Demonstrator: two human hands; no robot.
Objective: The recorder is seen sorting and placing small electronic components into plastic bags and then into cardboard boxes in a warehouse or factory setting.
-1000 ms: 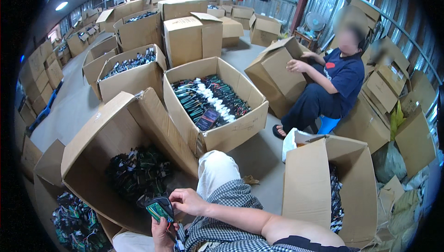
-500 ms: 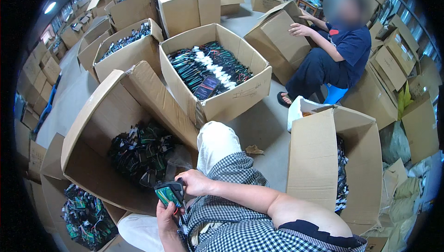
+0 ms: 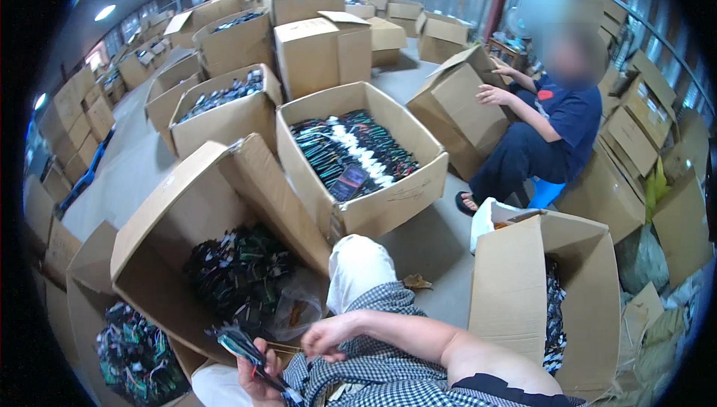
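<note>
Right hand (image 3: 328,337): fingers curled in narrow; their tips are hidden, so what they pinch cannot be told, though a thin tan strand (image 3: 284,348) runs between the two hands.
Left hand (image 3: 259,383): fingers closed round a bundle of boards and wires (image 3: 240,343); the lower edge of the view cuts off the forearm.
Bundle's place: 7 o'clock from the middle of the view, above the lap; the board end is blurred and the grip covers part, so the count cannot be told.
Bundle's axis: long, from 10 o'clock to 4 o'clock, boards pointing to 10, wires trailing to 4.
Tilted carton (image 3: 170,216): at 8 o'clock, its lower rim just beside the board end; the dark pile (image 3: 243,272) inside is hard to separate into pieces.
Clear bag (image 3: 297,317): at the carton's mouth, 11 o'clock from the right hand.
Open room: grey floor (image 3: 448,261) at 5 o'clock, between the pale-clad knee (image 3: 362,269) and the flapped carton (image 3: 510,287) at 4.
</note>
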